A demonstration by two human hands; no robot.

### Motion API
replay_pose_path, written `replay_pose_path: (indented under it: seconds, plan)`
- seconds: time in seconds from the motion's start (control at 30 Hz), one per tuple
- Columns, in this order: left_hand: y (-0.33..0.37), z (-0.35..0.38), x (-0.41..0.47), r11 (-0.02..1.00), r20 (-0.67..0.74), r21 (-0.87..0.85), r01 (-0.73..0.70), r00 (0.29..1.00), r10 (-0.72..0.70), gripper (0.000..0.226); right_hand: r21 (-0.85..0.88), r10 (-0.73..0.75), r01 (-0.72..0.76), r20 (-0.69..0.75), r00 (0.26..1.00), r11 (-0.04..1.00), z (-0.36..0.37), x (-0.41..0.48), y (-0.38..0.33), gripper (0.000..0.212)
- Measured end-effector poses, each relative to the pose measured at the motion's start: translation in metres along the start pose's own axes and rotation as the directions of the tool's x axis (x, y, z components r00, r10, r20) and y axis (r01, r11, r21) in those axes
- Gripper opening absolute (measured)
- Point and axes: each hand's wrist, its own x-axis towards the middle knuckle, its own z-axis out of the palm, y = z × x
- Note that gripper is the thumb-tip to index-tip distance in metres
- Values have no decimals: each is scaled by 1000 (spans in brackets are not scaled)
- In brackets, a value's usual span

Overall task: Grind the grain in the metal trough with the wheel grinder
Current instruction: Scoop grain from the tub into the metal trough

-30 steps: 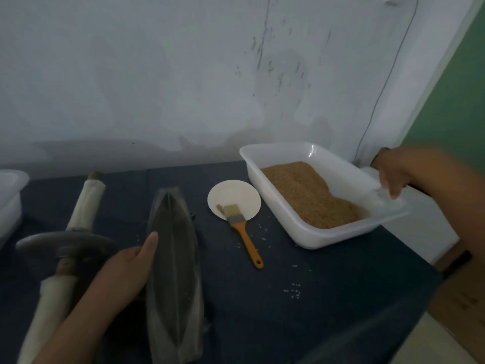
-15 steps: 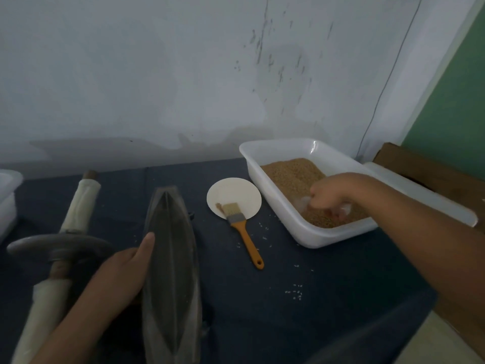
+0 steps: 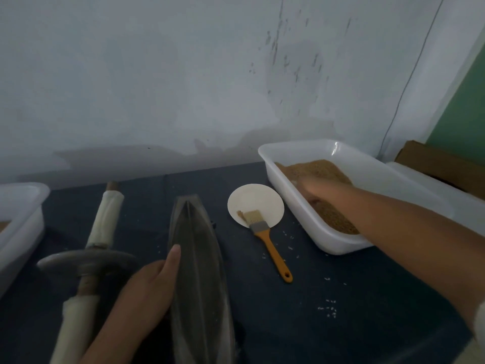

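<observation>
Metal trough [image 3: 199,271] bears our left hand [image 3: 149,285], fingers [image 3: 173,257] straight along its left rim, while our right hand [image 3: 315,189] sits blurred in the grain [image 3: 324,166] of the tub [image 3: 338,243], grip unclear.

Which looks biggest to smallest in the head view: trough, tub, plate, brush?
1. Tub
2. Trough, though it lies nearer the camera, so this is unsure
3. Plate
4. Brush, longer than the plate but much thinner
</observation>
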Motion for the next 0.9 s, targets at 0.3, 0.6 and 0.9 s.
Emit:
replay_pose_path:
  seconds: [0.3, 0.6, 0.9]
  plan:
    - [-1, 0, 0, 999, -10, -29, 15, 1000, -15, 87, 377, 9, -3, -14, 1000, 926, -21, -15, 52, 66]
    - [-1, 0, -2, 999, 6, -39, 22, 1000, -21, 87, 23, 159, -169, 237, 958, 985, -43, -34, 137, 37]
    - [5, -3, -6, 999, 7, -31, 17, 1000, -17, 90, 191, 133, -170, 193, 972, 967, -44, 13, 79, 27]
